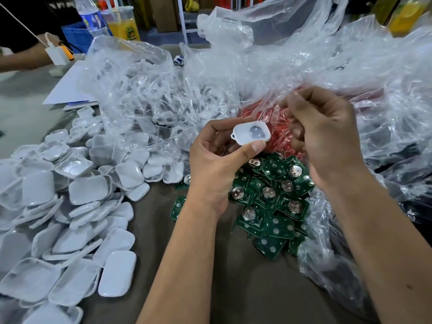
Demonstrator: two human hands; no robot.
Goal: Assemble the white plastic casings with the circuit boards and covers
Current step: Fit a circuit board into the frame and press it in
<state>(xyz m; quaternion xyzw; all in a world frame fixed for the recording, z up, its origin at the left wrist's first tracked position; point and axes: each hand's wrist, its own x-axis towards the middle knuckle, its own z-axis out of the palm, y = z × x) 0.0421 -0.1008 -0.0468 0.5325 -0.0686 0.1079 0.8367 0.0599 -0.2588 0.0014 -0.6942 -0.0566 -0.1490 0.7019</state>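
My left hand (210, 160) pinches a white plastic casing (251, 133) between thumb and fingers, its open side up with a grey pad showing inside. My right hand (327, 136) hovers just right of the casing with its fingers curled; what they hold, if anything, is hidden. Below both hands lies a heap of green circuit boards (273, 197) with round metal battery clips. A big pile of white covers (70, 206) spreads over the left of the table.
Crumpled clear plastic bags (257, 66) fill the back and right; one holds white casings (163, 106), another red parts (275, 127). At the far left are another person's arm (23, 59), a bottle (93, 17), a drink cup (121, 24) and white sheets (67, 90).
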